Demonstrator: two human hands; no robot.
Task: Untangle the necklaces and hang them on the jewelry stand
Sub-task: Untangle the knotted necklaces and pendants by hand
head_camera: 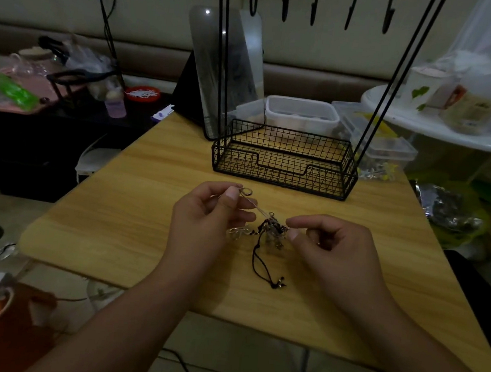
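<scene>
Left hand (206, 212) pinches a thin chain (254, 205); right hand (331, 246) pinches the knot of necklaces (273, 228) above the table (147, 207). Risk: pulling tightens the knot. All 5 stand (285, 159) hooks bare.

- Wooden desk (135, 206) with a pale grain top.
- Black wire jewelry stand (283, 165) stands at the far side.
- Standing mirror (218, 73) and clear plastic containers (302, 113) behind it.
- Tangled necklaces (273, 232) lie near the middle.

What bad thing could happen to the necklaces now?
The left hand pulls a thin silver chain away from the knot that the right hand pinches. Pulling hard might tighten the knot or snap the chain. The black cord dangling below could catch again.
</scene>
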